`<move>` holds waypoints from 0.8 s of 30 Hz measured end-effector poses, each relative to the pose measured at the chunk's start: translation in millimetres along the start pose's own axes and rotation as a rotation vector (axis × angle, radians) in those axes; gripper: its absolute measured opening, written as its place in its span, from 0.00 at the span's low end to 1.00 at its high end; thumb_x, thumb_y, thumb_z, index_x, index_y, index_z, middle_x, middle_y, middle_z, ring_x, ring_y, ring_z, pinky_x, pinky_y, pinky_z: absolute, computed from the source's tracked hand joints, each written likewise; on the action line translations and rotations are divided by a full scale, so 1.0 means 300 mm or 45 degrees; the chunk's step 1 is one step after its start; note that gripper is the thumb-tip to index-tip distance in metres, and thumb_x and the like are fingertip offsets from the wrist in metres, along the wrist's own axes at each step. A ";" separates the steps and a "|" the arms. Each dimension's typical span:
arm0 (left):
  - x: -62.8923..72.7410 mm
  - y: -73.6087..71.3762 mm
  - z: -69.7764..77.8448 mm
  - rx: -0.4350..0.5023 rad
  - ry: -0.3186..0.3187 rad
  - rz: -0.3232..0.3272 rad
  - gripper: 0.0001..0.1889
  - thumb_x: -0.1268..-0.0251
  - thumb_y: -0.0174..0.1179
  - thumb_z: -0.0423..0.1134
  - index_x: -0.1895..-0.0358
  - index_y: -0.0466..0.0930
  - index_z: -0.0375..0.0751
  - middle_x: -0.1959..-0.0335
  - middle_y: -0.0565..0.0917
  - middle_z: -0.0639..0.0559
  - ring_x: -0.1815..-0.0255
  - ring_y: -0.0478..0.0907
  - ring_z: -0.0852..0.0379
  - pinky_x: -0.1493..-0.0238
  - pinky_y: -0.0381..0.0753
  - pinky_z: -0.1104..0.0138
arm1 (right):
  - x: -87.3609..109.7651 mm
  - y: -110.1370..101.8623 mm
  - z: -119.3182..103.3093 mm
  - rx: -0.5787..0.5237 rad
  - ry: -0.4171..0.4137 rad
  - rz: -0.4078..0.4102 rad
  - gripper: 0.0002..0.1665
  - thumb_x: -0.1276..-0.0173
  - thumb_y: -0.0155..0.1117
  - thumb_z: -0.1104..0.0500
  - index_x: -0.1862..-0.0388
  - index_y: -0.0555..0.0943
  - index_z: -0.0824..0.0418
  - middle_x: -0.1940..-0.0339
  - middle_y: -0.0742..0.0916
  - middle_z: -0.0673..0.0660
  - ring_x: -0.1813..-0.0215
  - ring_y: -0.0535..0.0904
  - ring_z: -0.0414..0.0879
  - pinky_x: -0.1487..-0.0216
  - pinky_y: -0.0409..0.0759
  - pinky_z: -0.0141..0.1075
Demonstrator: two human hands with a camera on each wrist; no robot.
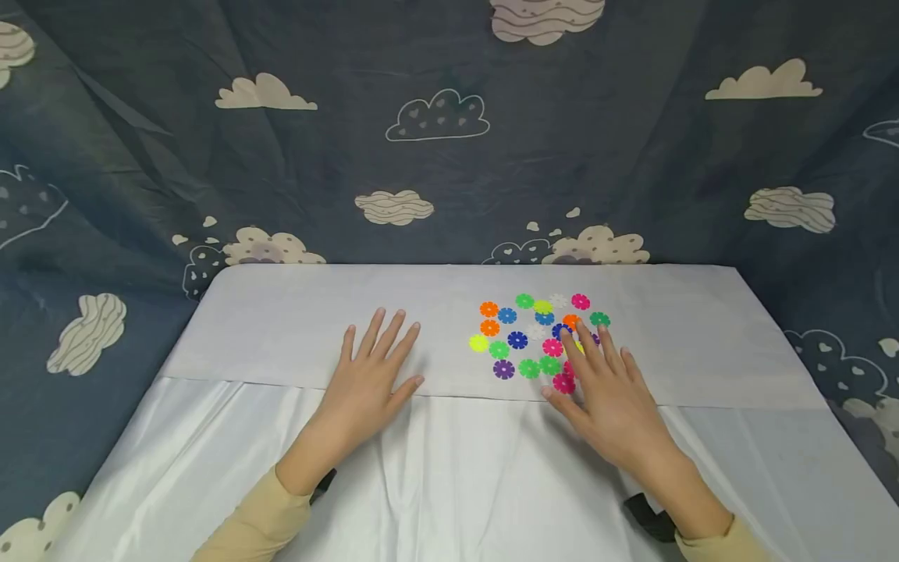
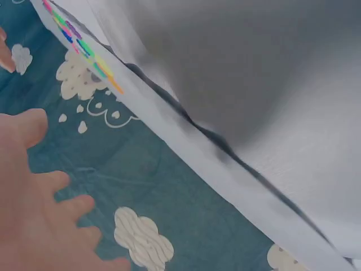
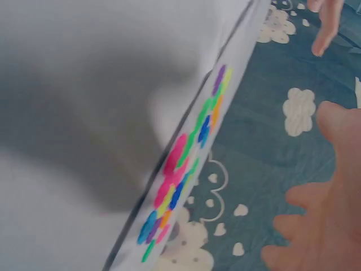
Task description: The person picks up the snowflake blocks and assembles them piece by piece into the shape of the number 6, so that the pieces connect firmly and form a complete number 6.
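Several flat, notched plastic discs, flower-like in outline, lie spread on the white cloth right of centre in the head view. Among them are an orange disc (image 1: 488,309), a purple disc (image 1: 503,369), a dark blue disc (image 1: 517,340) and a pink disc (image 1: 564,383). My right hand (image 1: 614,410) hovers with spread fingers over the right side of the group, covering some discs. Holding nothing, my left hand (image 1: 365,390) is spread above the cloth to the left of them. Both wrist views show the discs edge-on, such as a pink disc (image 3: 176,153).
A white cloth (image 1: 281,328) covers the table, with a fold line across it. Behind and at both sides hangs a dark blue curtain (image 1: 435,172) printed with clouds. Black bands (image 1: 649,517) show at the wrists.
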State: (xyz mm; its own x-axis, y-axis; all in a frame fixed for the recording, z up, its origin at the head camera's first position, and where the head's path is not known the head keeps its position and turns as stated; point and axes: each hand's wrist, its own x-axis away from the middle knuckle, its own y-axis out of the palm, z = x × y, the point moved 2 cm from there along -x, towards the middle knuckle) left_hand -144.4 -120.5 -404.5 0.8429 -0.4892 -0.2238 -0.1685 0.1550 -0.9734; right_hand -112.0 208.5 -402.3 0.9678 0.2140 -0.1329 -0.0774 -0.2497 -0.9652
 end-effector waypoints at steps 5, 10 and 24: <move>-0.066 0.012 0.004 0.035 0.164 -0.006 0.35 0.27 0.50 0.58 0.22 0.53 0.52 0.20 0.44 0.50 0.21 0.30 0.48 0.27 0.38 0.42 | -0.006 -0.010 0.035 0.012 -0.067 0.059 0.54 0.35 0.64 0.37 0.20 0.52 0.56 0.20 0.54 0.61 0.20 0.40 0.59 0.28 0.41 0.64; -0.124 0.034 0.027 0.184 0.307 -0.048 0.34 0.27 0.52 0.56 0.22 0.56 0.52 0.20 0.47 0.51 0.20 0.32 0.50 0.27 0.43 0.43 | -0.012 -0.017 0.060 -0.012 -0.123 0.109 0.52 0.37 0.68 0.41 0.22 0.57 0.59 0.22 0.61 0.62 0.22 0.50 0.61 0.30 0.51 0.64; -0.244 0.115 0.120 0.829 0.305 -0.244 0.26 0.28 0.58 0.44 0.29 0.68 0.45 0.28 0.66 0.51 0.25 0.57 0.56 0.28 0.56 0.59 | -0.032 0.020 0.104 -0.328 -0.081 0.159 0.36 0.39 0.74 0.57 0.33 0.72 0.62 0.35 0.76 0.64 0.34 0.69 0.63 0.41 0.71 0.63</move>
State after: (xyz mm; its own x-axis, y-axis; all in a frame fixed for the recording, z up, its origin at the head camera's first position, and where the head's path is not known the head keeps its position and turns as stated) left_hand -193.4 -48.5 -419.9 0.6793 -0.7225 -0.1289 0.3733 0.4913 -0.7869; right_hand -129.2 234.2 -413.9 0.9370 0.2233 -0.2685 -0.1234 -0.5076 -0.8527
